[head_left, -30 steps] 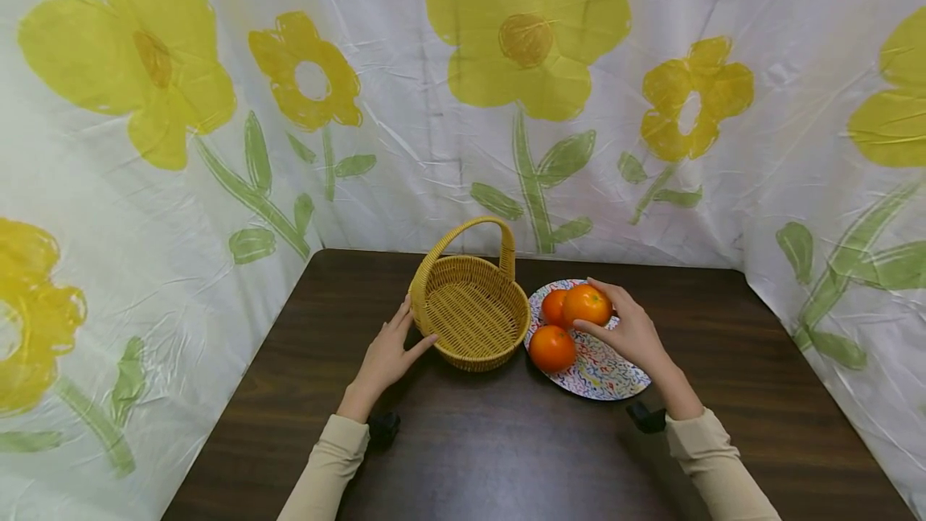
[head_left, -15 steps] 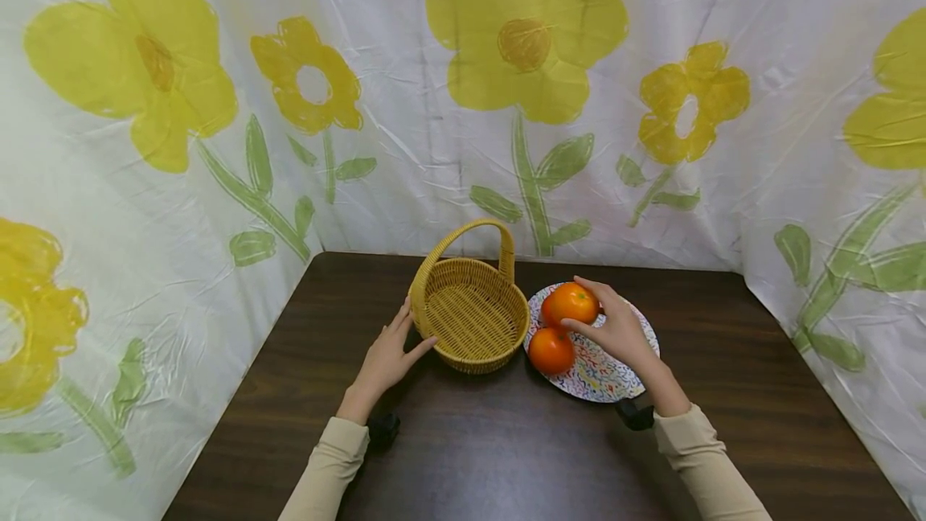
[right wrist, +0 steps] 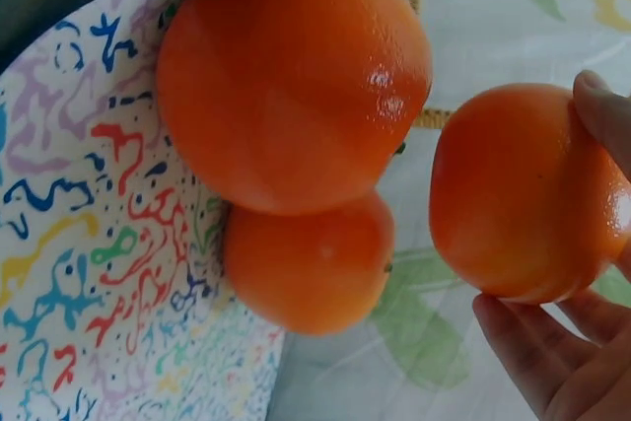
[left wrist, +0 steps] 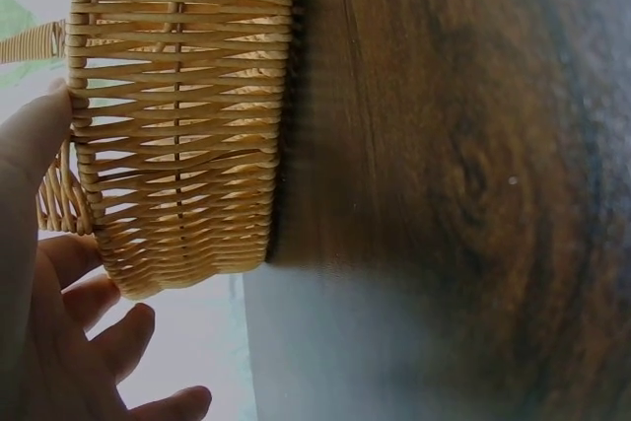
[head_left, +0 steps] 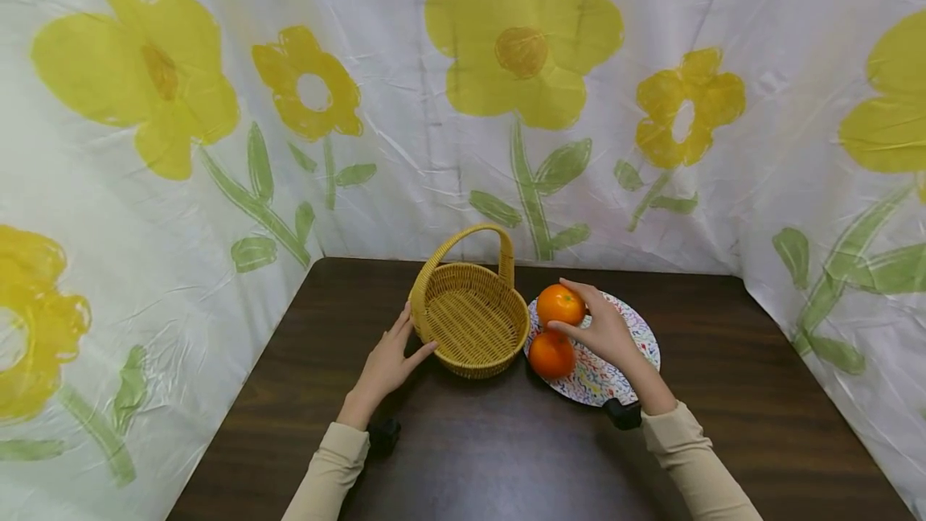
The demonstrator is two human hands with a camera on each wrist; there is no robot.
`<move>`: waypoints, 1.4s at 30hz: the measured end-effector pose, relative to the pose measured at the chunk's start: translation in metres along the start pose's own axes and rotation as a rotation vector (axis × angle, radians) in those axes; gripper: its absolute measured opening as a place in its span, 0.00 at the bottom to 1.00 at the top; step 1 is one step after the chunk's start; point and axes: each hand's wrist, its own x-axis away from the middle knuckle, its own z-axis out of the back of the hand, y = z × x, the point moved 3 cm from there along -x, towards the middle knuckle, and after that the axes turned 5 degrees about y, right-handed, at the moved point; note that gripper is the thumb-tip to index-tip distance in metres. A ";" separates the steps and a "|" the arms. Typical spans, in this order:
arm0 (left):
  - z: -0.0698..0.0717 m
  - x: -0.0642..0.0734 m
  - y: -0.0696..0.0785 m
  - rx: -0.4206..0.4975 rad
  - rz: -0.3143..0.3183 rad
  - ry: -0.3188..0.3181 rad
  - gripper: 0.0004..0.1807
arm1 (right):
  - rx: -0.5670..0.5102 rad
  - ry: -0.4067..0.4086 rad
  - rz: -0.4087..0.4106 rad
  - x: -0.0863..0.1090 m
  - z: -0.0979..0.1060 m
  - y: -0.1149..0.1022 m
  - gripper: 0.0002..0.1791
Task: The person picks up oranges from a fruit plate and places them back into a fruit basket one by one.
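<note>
In the head view my left hand rests against the left side of a yellow wicker basket, thumb and fingers spread. The left wrist view shows the thumb at the basket's rim and the fingers along its outside near the handle base. My right hand holds one orange between thumb and fingers over the patterned plate. A second orange sits on that plate, in front of the held one. The right wrist view also shows a third orange on the plate, hidden in the head view.
The basket's arched handle rises above its rim. Basket and plate stand side by side on a dark wooden table. A white curtain printed with yellow flowers hangs behind and at both sides.
My right hand has carried its orange left across the plate toward the basket, now covering the orange behind it. My left hand has stayed at the basket.
</note>
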 end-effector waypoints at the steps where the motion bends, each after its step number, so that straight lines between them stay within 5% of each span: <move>1: 0.000 0.001 0.000 0.001 0.001 -0.002 0.45 | -0.004 -0.005 -0.003 0.000 -0.001 0.000 0.41; 11: 0.000 0.003 0.000 0.005 0.005 -0.005 0.44 | -0.051 -0.041 -0.032 -0.003 -0.013 -0.008 0.40; 42: 0.001 0.001 0.001 0.005 0.017 -0.028 0.44 | -0.037 -0.074 0.057 -0.015 -0.041 -0.031 0.39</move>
